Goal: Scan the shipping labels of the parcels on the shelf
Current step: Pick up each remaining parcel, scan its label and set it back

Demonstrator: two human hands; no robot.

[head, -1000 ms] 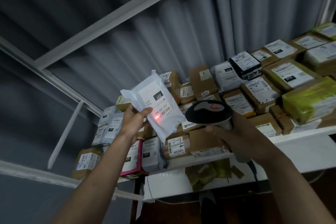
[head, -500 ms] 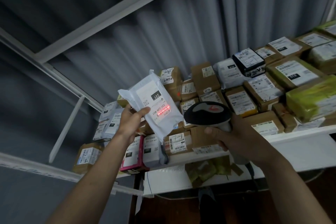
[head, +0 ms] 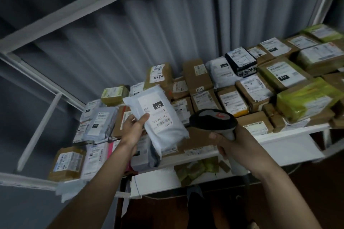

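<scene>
A white parcel is held up before the scanner, above the full shelf.

In the frame's centre the left hand [head: 134, 128] grips the white parcel [head: 158, 119], label facing us, thumb on its edge. At centre right the right hand [head: 234, 145] has its fingers closed around the scanner [head: 212, 120]. The shelf [head: 290, 135] carries many boxes; their labels look blurred.

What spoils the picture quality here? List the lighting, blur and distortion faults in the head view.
Head view: dim, flat light with dark lower corners; wide-angle bending curves the white metal shelf frame; slight motion blur softens the small print on the white plastic mailer bag held by the left hand; the grey handheld barcode scanner in the right hand reads fairly sharp; no red scan line shows.
</scene>
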